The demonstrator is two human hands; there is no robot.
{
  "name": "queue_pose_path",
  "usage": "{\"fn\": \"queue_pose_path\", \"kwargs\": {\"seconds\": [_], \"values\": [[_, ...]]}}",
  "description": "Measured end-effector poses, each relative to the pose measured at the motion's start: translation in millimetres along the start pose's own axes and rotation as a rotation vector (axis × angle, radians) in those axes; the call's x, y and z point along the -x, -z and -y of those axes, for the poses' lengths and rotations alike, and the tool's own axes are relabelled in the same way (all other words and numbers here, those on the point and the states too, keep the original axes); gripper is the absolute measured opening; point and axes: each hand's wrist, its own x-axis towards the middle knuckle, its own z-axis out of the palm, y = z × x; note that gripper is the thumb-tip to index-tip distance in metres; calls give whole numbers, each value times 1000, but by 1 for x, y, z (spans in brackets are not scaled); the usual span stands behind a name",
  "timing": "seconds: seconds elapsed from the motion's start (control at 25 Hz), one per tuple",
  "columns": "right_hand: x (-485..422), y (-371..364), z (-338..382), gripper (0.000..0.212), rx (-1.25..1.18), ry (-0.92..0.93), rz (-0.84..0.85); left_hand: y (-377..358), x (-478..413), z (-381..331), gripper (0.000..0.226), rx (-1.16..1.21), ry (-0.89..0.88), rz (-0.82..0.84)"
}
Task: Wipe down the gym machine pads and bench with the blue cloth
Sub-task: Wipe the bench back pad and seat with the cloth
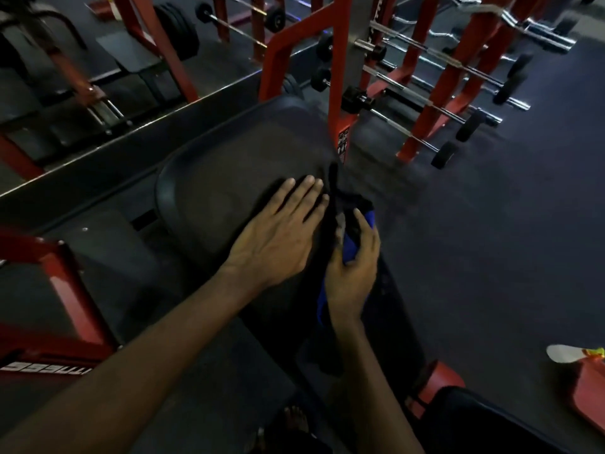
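Two hands are at work here: my left hand (278, 234) lies flat with straight fingers (307, 191) on the black machine pad (229, 178), while my right hand (352, 273) curls its fingers round the blue cloth (349, 249) at the pad's right edge, the rest hanging below the wrist. I judge the cloth light, soft and limp, so a bunched fistful near its middle should hold best; the pad looks firm and smooth, perhaps slippery. No container shows in this dim view.

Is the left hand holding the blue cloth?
No, the right hand grips the blue cloth; the left hand lies flat on the black pad.
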Motion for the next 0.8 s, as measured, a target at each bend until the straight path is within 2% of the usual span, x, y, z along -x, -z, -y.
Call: {"fn": "queue_pose_path", "kwargs": {"seconds": [0.08,0.2,0.28,0.36,0.44,0.52,0.64,0.72,0.8], "values": [[6,23,-51,41,28,-108,-116,1,0,-2,58,20,22,-3],[8,55,-112,40,127,-439,-203,2,-2,-3,60,24,19,9],[10,70,-130,42,167,-637,-211,1,-2,-2,60,32,28,2],[7,68,-119,43,179,-708,-227,1,-2,-4,60,40,32,7],[2,52,-82,41,127,-577,-237,0,-3,-4,60,37,32,11],[-1,28,-31,41,50,-357,-199,-2,-3,-4,61,25,33,11],[7,6,6,47,9,-126,6,-1,-3,-3,61,12,26,11],[11,13,-15,53,-1,-107,35,0,-2,-3,61,0,28,11],[16,35,-59,50,29,-207,-57,0,-2,-4,61,-10,29,17]]}}
